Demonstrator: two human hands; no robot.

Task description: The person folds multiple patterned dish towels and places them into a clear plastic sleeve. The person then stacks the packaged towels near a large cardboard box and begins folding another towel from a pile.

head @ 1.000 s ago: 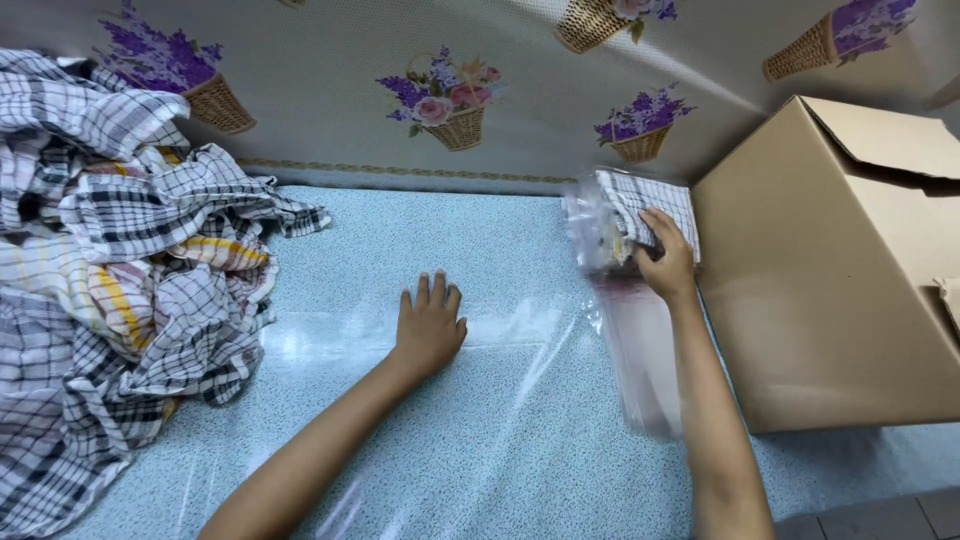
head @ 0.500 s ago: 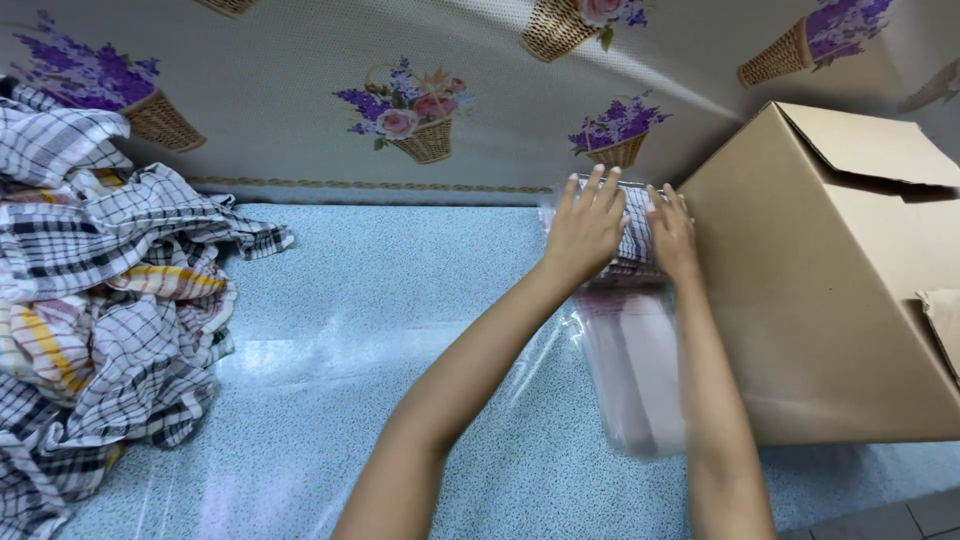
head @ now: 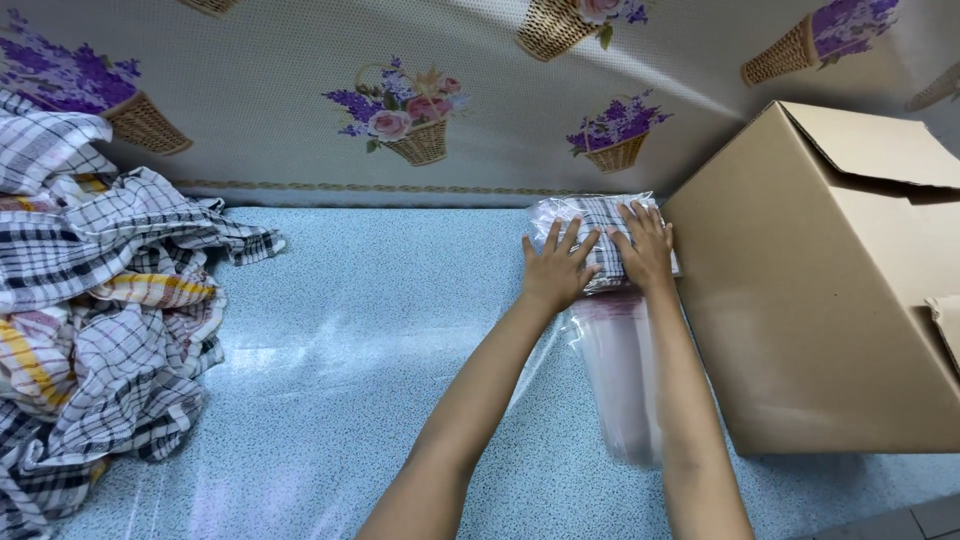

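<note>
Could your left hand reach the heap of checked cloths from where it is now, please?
Probably yes: the left hand rests on the bagged checked cloth, and only bare blue tabletop lies before the heap of checked cloths.

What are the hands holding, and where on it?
Both the left hand and right hand press flat on top of the bagged checked cloth.

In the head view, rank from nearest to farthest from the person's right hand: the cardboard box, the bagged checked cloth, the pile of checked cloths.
From the right hand:
1. Bagged checked cloth, under the palm.
2. Cardboard box, just to its right.
3. Pile of checked cloths, far left.
</note>
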